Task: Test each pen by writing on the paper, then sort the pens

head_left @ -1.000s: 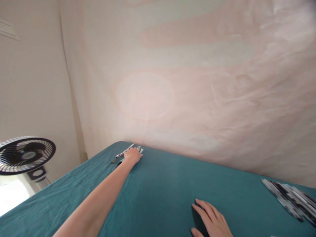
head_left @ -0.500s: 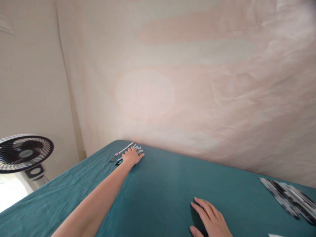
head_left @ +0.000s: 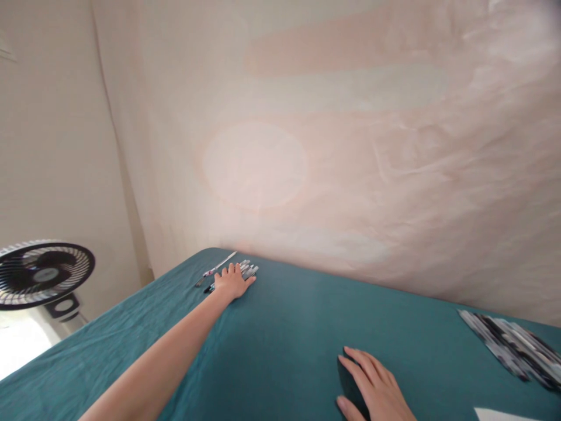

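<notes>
My left hand (head_left: 231, 282) is stretched far out to the back left corner of a table covered with a teal cloth (head_left: 280, 327). Its fingers lie spread and flat on a small bunch of pens (head_left: 249, 270). One more thin pen-like thing (head_left: 215, 270) lies just left of the hand. My right hand (head_left: 376, 389) rests near the front edge with its fingers apart, lying over a dark flat object (head_left: 350, 386) that it mostly hides.
A row of black and white pens (head_left: 512, 349) lies at the right edge of the table. A white paper corner (head_left: 504, 414) shows at the bottom right. A black fan (head_left: 44, 275) stands left of the table. A pale creased sheet (head_left: 333, 146) hangs behind.
My left hand's fingers have spread out flatter over the pens. The view has shifted slightly; my right hand has stayed in place.
</notes>
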`<state>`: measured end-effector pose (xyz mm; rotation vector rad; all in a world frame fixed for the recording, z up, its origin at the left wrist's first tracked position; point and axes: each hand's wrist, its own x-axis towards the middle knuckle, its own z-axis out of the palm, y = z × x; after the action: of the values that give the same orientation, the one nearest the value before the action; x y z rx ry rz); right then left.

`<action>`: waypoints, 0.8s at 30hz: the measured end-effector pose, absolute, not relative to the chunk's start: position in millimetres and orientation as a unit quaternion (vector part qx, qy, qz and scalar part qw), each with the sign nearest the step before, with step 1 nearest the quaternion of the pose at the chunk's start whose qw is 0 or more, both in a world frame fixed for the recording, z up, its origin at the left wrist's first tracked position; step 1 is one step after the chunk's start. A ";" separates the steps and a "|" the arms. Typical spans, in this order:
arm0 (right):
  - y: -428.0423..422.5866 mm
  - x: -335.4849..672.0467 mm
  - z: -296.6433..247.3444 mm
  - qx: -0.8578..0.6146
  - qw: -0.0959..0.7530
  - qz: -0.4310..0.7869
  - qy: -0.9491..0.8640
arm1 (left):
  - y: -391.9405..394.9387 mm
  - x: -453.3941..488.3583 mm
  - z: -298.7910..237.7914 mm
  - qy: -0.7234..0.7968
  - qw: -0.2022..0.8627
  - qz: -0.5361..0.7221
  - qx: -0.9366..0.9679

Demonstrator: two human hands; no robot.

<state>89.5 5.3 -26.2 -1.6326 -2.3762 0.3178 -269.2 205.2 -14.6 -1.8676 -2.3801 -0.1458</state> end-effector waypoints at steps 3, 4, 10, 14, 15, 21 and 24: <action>4.9 88.9 -22.5 -0.560 0.113 0.107 -0.814 | 206.4 -270.9 -14.3 -0.794 0.057 -0.050 -0.603; 4.8 88.8 -21.9 -0.561 0.107 0.108 -0.814 | 206.9 -270.4 -14.5 -0.796 0.060 -0.053 -0.600; 4.6 88.8 -24.7 -0.556 0.113 0.106 -0.816 | 210.7 -262.5 -12.7 -0.793 0.073 -0.069 -0.600; 4.3 90.2 -27.0 -0.553 0.114 0.099 -0.819 | 204.6 -265.2 -8.7 -0.773 0.072 -0.075 -0.625; 4.2 90.7 -27.4 -0.552 0.112 0.097 -0.820 | 200.5 -268.1 -8.5 -0.767 0.074 -0.076 -0.633; 3.1 92.9 -30.7 -0.548 0.132 0.087 -0.821 | 166.5 -289.1 -19.1 -0.763 0.108 -0.098 -0.630; 2.7 93.0 -31.3 -0.546 0.142 0.089 -0.821 | 158.9 -288.8 -26.3 -0.762 0.099 -0.096 -0.632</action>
<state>93.0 2.7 -31.3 -1.5757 -2.3697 0.2582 -288.8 158.9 -26.3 -1.8707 -2.2544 -0.2847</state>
